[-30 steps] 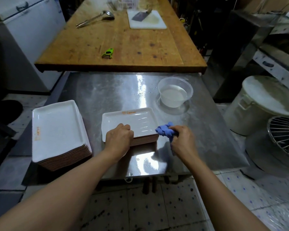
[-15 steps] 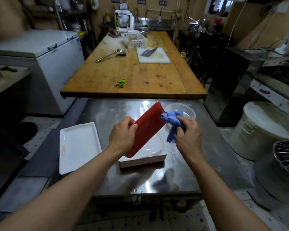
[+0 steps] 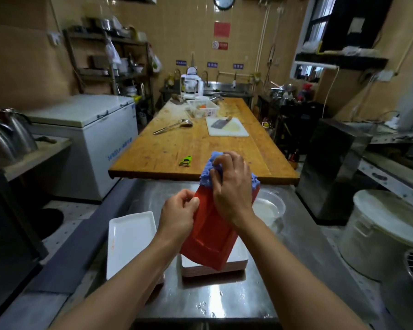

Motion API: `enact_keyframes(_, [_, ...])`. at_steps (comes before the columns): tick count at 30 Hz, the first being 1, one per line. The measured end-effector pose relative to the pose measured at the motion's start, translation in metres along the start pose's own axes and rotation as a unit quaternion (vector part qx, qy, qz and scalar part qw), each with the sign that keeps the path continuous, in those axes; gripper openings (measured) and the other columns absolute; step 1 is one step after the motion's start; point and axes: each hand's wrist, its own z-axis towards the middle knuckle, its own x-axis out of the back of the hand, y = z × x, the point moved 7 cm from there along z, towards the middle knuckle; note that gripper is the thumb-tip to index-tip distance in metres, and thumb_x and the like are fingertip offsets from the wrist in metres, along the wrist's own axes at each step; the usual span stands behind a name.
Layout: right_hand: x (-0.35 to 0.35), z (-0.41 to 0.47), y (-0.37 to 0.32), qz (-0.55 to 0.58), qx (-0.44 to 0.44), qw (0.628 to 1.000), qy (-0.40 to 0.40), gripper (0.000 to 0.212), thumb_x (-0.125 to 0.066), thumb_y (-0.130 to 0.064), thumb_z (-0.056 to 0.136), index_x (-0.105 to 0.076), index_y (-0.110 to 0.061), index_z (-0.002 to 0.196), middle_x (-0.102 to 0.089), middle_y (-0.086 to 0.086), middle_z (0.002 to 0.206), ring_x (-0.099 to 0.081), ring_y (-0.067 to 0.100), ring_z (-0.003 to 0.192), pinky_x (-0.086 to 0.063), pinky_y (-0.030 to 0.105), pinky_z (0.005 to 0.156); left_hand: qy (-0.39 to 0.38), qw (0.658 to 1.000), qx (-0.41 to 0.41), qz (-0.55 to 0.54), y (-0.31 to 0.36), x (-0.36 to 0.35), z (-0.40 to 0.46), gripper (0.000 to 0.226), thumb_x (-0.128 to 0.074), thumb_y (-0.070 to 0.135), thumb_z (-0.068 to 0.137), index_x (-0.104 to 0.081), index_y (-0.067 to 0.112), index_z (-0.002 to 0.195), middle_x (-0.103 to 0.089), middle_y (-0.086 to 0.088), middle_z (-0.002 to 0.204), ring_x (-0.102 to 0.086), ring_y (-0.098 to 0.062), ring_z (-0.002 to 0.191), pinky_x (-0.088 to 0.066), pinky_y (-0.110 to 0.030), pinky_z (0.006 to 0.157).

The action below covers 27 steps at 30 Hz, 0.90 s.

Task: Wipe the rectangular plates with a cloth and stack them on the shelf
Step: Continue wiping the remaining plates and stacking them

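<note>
Head view. Item: rectangular plate [image 3: 210, 234], red underside facing the camera, held tilted above the steel tabletop [image 3: 224, 298].

Left hand [image 3: 178, 216]: fingers and thumb pinched on the plate's left rim, steadying it.

Right hand [image 3: 231, 189]: fingers curled round a blue cloth [image 3: 206, 173], pressing it against the plate's upper end; the cloth bunches above and to both sides of this hand.

Beneath both hands: a stack of plates [image 3: 236, 264], white faces up, on the tabletop; the held plate's lower corner hangs just over it. Left of the left hand: a second stack [image 3: 129, 236], also white side up. Right of the right hand: a clear bowl of cloudy liquid [image 3: 271, 208]. Beyond the hands: a wooden table [image 3: 167, 148].

Step in hand, judged: wiping the back of one plate. To do it well, keep the left pinch firm at the rim so the plate does not swing, draw the cloth from the upper end down the full length, cover the corners and the raised foot, then turn to the white face. Which stack is wiped cannot be told.
</note>
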Motion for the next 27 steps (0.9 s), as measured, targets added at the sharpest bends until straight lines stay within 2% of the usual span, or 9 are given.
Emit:
enact_keyframes(5, [-0.001, 0.008, -0.011, -0.04, 0.048, 0.998, -0.002, 0.021, -0.041, -0.031, 0.086, -0.051, -0.012, 0.09, -0.056, 0.006, 0.102, -0.045, 0.022, 0.088, -0.03, 0.033, 0.08, 0.039, 0.995, 0.033, -0.084, 0.003, 0.011, -0.009, 0.025, -0.052, 0.003, 0.092, -0.061, 0.015, 0.071, -0.063, 0.0, 0.059, -0.054, -0.017, 0.059, -0.044, -0.033, 0.064])
enact_keyframes(8, [0.007, 0.007, 0.007, -0.053, 0.013, 0.999, -0.006, 0.03, -0.034, -0.037, 0.088, -0.05, -0.011, 0.09, -0.053, 0.009, 0.093, -0.048, 0.028, 0.083, -0.035, 0.04, 0.078, 0.049, 0.99, 0.051, -0.122, 0.008, 0.019, -0.016, 0.024, -0.051, 0.002, 0.093, -0.061, 0.012, 0.074, -0.063, -0.001, 0.057, -0.055, -0.02, 0.06, -0.047, -0.037, 0.066])
enact_keyframes(10, [0.012, 0.003, 0.026, -0.014, -0.021, 0.999, -0.026, 0.033, -0.032, -0.039, 0.09, -0.047, -0.01, 0.093, -0.05, 0.009, 0.096, -0.047, 0.027, 0.087, -0.039, 0.042, 0.078, 0.052, 0.985, 0.058, -0.152, 0.013, 0.024, -0.018, 0.022, -0.049, 0.003, 0.094, -0.061, 0.01, 0.077, -0.064, -0.007, 0.063, -0.056, -0.023, 0.062, -0.05, -0.04, 0.069])
enact_keyframes(15, [0.023, 0.005, 0.031, 0.111, -0.108, 0.987, -0.036, 0.01, -0.045, -0.021, 0.097, -0.037, -0.016, 0.095, -0.044, 0.009, 0.103, -0.044, 0.016, 0.094, -0.031, 0.022, 0.074, 0.041, 0.968, 0.088, -0.231, 0.021, 0.019, -0.018, 0.021, -0.045, 0.004, 0.096, -0.058, 0.007, 0.08, -0.063, -0.012, 0.067, -0.059, -0.022, 0.062, -0.052, -0.038, 0.069])
enact_keyframes(18, [0.024, 0.012, 0.024, 0.125, -0.126, 0.984, -0.026, 0.014, -0.051, -0.02, 0.094, -0.038, -0.019, 0.098, -0.05, 0.012, 0.106, -0.049, 0.021, 0.097, -0.036, 0.026, 0.075, 0.05, 0.955, 0.111, -0.271, 0.02, 0.013, -0.014, 0.022, -0.045, 0.007, 0.096, -0.057, 0.009, 0.078, -0.064, -0.004, 0.058, -0.061, -0.016, 0.054, -0.053, -0.035, 0.064])
enact_keyframes(21, [0.021, 0.005, 0.024, 0.13, -0.136, 0.981, -0.043, 0.017, -0.055, -0.021, 0.092, -0.039, -0.023, 0.097, -0.055, 0.012, 0.106, -0.056, 0.023, 0.095, -0.045, 0.033, 0.077, 0.079, 0.94, 0.131, -0.303, 0.017, 0.01, -0.005, 0.023, -0.046, 0.008, 0.096, -0.055, 0.011, 0.075, -0.063, -0.002, 0.056, -0.059, -0.019, 0.059, -0.054, -0.033, 0.061])
enact_keyframes(23, [0.019, -0.007, 0.024, 0.127, -0.145, 0.98, -0.052, 0.019, -0.057, -0.022, 0.09, -0.039, -0.029, 0.094, -0.059, 0.009, 0.106, -0.058, 0.021, 0.092, -0.046, 0.032, 0.075, 0.101, 0.931, 0.144, -0.321, 0.016, 0.008, 0.001, 0.023, -0.048, 0.009, 0.096, -0.055, 0.012, 0.074, -0.064, -0.002, 0.055, -0.058, -0.021, 0.061, -0.054, -0.033, 0.059])
enact_keyframes(25, [0.019, -0.021, 0.026, 0.126, -0.158, 0.978, -0.054, 0.024, -0.059, -0.023, 0.089, -0.039, -0.036, 0.088, -0.062, 0.006, 0.103, -0.06, 0.02, 0.087, -0.05, 0.035, 0.073, 0.12, 0.923, 0.152, -0.332, 0.016, 0.007, 0.005, 0.022, -0.049, 0.01, 0.095, -0.055, 0.013, 0.074, -0.063, -0.006, 0.063, -0.058, -0.022, 0.064, -0.054, -0.036, 0.066])
enact_keyframes(27, [0.023, -0.033, 0.03, 0.139, -0.176, 0.973, -0.059, 0.023, -0.061, -0.023, 0.087, -0.042, -0.035, 0.086, -0.065, -0.001, 0.095, -0.063, 0.019, 0.082, -0.053, 0.041, 0.072, 0.134, 0.915, 0.163, -0.343, 0.017, 0.006, 0.007, 0.021, -0.051, 0.01, 0.094, -0.057, 0.014, 0.075, -0.062, -0.009, 0.073, -0.059, -0.024, 0.069, -0.052, -0.041, 0.074])
